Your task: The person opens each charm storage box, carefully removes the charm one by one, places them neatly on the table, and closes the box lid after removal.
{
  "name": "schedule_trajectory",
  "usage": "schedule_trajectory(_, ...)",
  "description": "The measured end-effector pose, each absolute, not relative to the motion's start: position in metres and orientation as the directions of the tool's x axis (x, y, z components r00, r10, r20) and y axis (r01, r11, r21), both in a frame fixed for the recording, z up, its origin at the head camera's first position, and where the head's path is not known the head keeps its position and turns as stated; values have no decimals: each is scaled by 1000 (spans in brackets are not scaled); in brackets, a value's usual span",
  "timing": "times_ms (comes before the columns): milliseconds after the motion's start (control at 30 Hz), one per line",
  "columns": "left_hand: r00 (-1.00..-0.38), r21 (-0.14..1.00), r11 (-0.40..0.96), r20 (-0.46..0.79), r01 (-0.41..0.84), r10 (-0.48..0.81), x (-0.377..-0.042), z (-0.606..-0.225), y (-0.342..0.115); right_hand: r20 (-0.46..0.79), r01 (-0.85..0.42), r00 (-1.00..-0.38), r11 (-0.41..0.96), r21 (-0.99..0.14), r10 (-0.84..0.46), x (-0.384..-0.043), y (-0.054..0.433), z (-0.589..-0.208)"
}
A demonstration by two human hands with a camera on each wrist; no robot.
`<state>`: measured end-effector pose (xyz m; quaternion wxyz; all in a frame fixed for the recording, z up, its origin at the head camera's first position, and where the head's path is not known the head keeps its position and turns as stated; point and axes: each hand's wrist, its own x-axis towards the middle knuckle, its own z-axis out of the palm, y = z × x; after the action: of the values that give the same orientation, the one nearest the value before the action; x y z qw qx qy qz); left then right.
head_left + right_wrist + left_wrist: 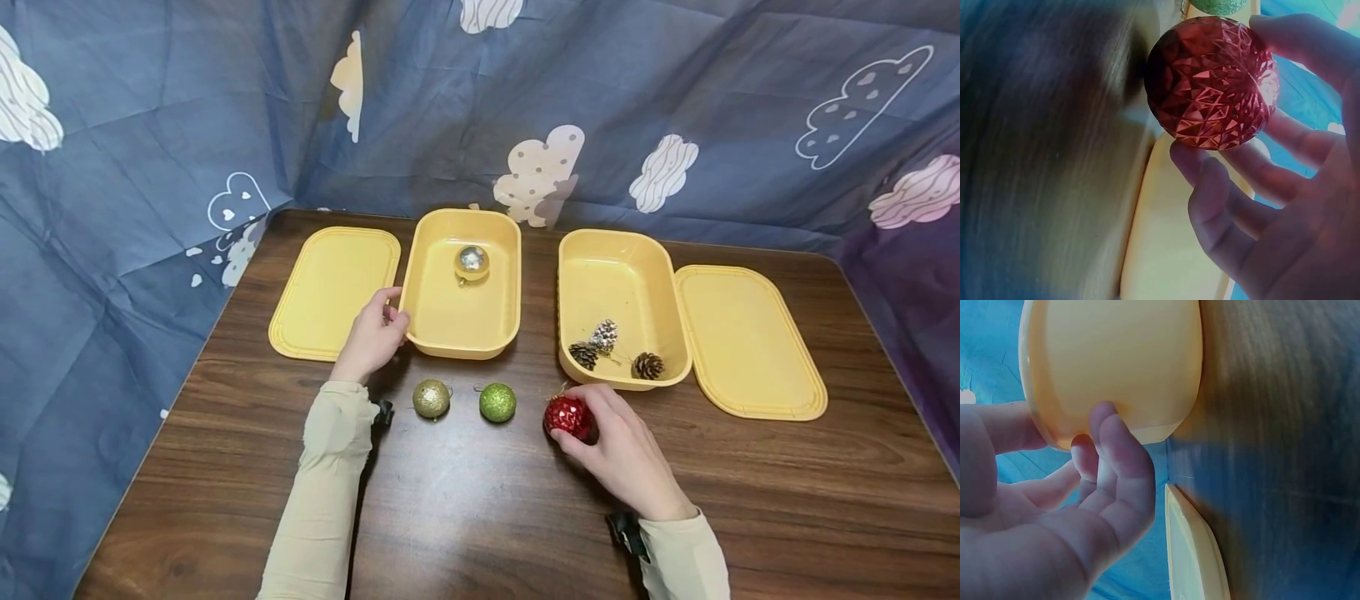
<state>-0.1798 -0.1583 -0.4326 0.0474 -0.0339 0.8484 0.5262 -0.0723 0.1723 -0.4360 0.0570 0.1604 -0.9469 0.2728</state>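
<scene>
In the head view my right hand [626, 450] holds a faceted red Christmas bauble [567, 417] between thumb and fingers, just in front of the right yellow box. The right wrist view shows this red bauble [1210, 84] close up, very near the wooden surface. My left hand [375, 333] grips the left yellow box [517, 308] at its near left corner; in the left wrist view curled fingers [1129, 450] touch the outer wall. A glittery gold bauble [431, 399] and a glittery green bauble [498, 402] lie between my hands. Inside the left box sits a shiny silver-and-gold bauble [472, 262].
The right yellow box [626, 242] holds several pine cones [647, 366] near its front end. One yellow lid [337, 287] lies left of the boxes, another yellow lid [753, 342] to the right. A blue curtain with clouds [420, 108] hangs behind the wooden table [465, 533].
</scene>
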Motion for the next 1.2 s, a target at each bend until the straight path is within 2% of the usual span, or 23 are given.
schedule_trajectory(667, -995, 899, 427, -101, -94, -8, -180, -435, -158, 116, -250, -968, 824, -509, -222, -72, 170, -433)
schedule_trajectory(1200, -994, 902, 420, -106, -99, -8, -179, -434, -157, 129, -253, -968, 825, -506, -218, -73, 173, -432)
